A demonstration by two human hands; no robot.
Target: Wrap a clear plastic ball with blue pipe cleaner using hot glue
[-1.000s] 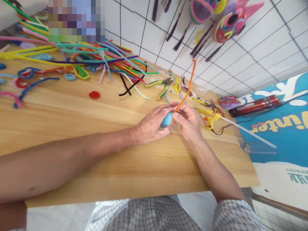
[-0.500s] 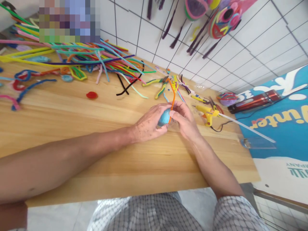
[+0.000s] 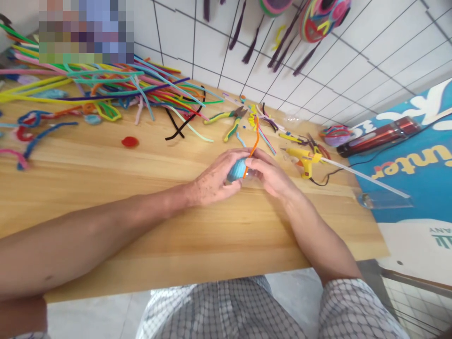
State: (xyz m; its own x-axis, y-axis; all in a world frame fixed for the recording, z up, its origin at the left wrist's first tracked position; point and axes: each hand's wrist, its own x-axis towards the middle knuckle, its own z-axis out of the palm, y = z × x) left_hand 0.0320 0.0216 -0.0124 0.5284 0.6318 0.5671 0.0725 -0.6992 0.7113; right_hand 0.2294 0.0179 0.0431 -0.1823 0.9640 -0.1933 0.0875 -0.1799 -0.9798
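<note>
My left hand [image 3: 213,179] is closed around a light blue rounded piece wound from pipe cleaner [image 3: 237,169], held just above the wooden table [image 3: 141,188]. My right hand [image 3: 271,176] pinches an orange pipe cleaner [image 3: 253,143] against the right side of the blue piece. The orange stem rises from between my fingers and curls over towards the far side. Part of the blue piece is hidden by my fingers.
A heap of coloured pipe cleaners [image 3: 116,87] covers the far left. Pliers with yellow-green handles [image 3: 229,120], a yellow glue gun [image 3: 303,160] with its cable, a red disc [image 3: 130,141], a dark red bottle [image 3: 377,136] and a clear tube [image 3: 384,200] lie nearby. Coloured masks hang on the tiled wall.
The long free end of the orange pipe cleaner, standing tall a second ago, is now bent down and shorter above my hands. Both hands have stayed together on the blue piece.
</note>
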